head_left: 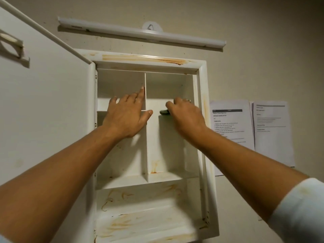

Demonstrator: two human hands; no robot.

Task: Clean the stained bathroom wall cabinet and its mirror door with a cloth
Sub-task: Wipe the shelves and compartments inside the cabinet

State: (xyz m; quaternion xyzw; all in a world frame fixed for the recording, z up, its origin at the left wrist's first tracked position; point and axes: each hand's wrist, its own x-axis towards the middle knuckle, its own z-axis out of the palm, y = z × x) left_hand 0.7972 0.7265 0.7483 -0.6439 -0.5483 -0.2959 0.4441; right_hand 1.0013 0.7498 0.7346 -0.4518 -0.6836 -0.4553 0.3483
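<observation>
Our left hand (125, 116) lay flat and spread against the middle divider (145, 137) of the cabinet (201, 71), holding nothing. Our right hand (185, 116) was closed around the green cloth (164, 112) at the upper right shelf. Pressing hard could bend the thin divider, we judged.
</observation>
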